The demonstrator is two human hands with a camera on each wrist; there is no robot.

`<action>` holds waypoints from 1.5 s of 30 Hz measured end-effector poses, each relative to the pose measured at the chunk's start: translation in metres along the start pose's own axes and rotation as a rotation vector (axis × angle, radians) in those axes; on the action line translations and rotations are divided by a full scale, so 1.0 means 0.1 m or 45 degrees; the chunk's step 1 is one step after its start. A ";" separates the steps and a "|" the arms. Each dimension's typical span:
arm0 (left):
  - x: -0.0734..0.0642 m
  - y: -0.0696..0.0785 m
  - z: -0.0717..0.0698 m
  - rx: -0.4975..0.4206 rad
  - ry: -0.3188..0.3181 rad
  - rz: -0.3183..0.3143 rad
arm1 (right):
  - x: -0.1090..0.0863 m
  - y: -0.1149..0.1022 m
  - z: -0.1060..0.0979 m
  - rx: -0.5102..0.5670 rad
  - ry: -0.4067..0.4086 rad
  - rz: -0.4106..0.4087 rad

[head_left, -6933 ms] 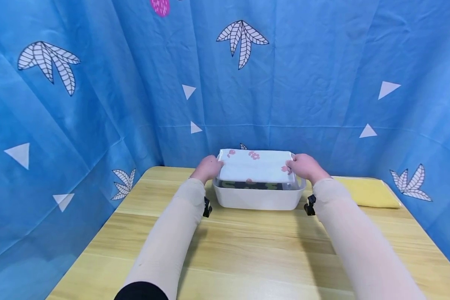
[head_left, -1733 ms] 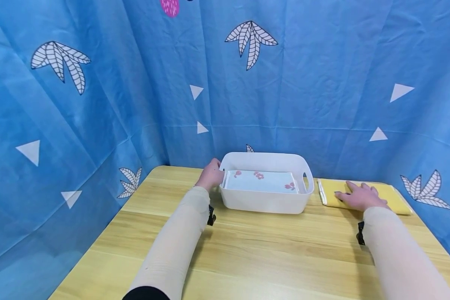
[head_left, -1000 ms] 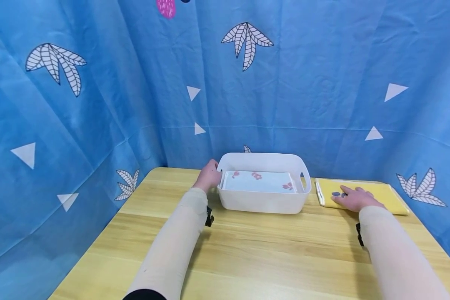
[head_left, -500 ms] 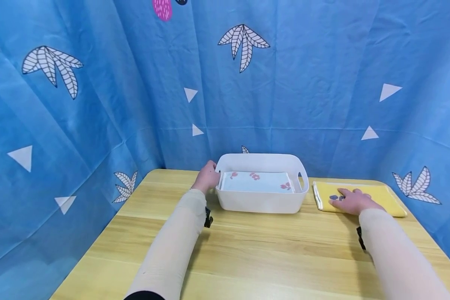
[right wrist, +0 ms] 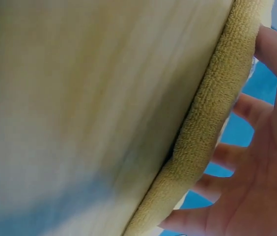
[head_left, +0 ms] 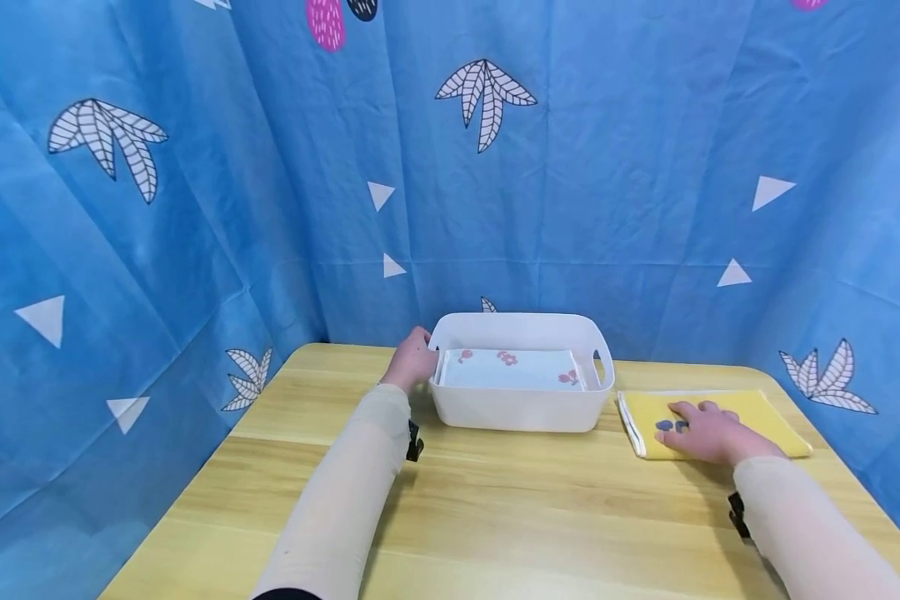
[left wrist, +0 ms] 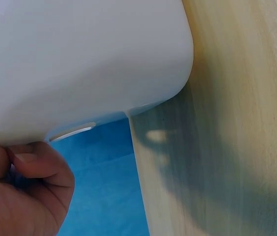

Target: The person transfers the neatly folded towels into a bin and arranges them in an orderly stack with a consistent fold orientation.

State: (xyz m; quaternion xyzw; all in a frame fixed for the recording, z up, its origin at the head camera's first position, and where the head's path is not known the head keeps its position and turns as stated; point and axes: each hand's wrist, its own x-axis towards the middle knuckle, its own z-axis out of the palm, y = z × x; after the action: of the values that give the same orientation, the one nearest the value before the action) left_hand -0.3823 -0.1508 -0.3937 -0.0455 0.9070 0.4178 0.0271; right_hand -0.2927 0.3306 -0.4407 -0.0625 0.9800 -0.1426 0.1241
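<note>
A white plastic basket [head_left: 513, 411] with slotted end handles stands at the back of the table. Inside it lies a folded white towel [head_left: 510, 369] with pink flower prints. My left hand [head_left: 412, 358] grips the basket's left end by the rim; in the left wrist view the fingers curl in beside the handle slot. To the right, a folded yellow terry towel [head_left: 757, 417] with a white edge lies flat. My right hand [head_left: 708, 432] rests on top of it, fingers spread. The right wrist view shows the fingertips touching the towel's upper side.
The wooden table [head_left: 510, 517] extends towards me in front of both things. Blue printed curtains [head_left: 615, 167] hang close behind the table's back edge and along both sides. Black wrist cameras [head_left: 415, 442] sit under the sleeves.
Earlier both hands held the white towel over the basket; it now lies inside. My right hand moved onto the yellow towel, which has since slid nearer to me. The left hand stays at the basket.
</note>
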 end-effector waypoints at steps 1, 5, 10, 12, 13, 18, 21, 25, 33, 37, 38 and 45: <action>0.00 -0.01 0.01 0.003 0.000 -0.002 | -0.04 -0.01 0.02 -0.010 0.011 -0.015; 0.00 -0.02 0.04 0.016 0.010 0.000 | -0.17 -0.06 0.11 -0.034 0.053 -0.071; 0.00 -0.01 0.05 0.014 0.006 0.002 | -0.29 -0.12 0.19 -0.046 0.073 -0.092; -0.01 -0.01 0.04 0.011 -0.002 0.001 | -0.33 -0.15 0.21 -0.055 0.074 -0.097; -0.01 -0.01 0.04 0.013 -0.003 0.002 | -0.35 -0.17 0.22 -0.058 0.074 -0.103; -0.03 -0.01 0.03 0.016 0.002 -0.001 | -0.43 -0.29 0.25 -0.069 0.063 -0.126; -0.02 -0.01 0.03 0.014 0.000 -0.001 | -0.47 -0.38 0.28 -0.076 0.052 -0.134; -0.01 -0.02 0.03 0.008 -0.011 -0.003 | -0.53 -0.52 0.33 -0.095 0.038 -0.144; 0.02 -0.02 0.03 -0.002 -0.014 -0.005 | -0.61 -0.84 0.39 -0.123 0.017 -0.177; 0.01 -0.02 0.03 -0.005 -0.023 -0.017 | -0.64 -1.00 0.41 -0.136 0.010 -0.205; 0.01 -0.02 0.03 -0.008 -0.026 -0.021 | -0.65 -1.05 0.41 -0.139 0.010 -0.210; 0.01 -0.02 0.02 -0.020 -0.014 -0.020 | -0.64 -1.35 0.47 -0.178 0.012 -0.214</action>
State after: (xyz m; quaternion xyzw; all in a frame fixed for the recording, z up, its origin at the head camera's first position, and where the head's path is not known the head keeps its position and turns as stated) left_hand -0.3830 -0.1509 -0.3962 -0.0507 0.9032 0.4248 0.0349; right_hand -0.2070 0.2000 -0.4296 -0.1524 0.9794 -0.0840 0.1024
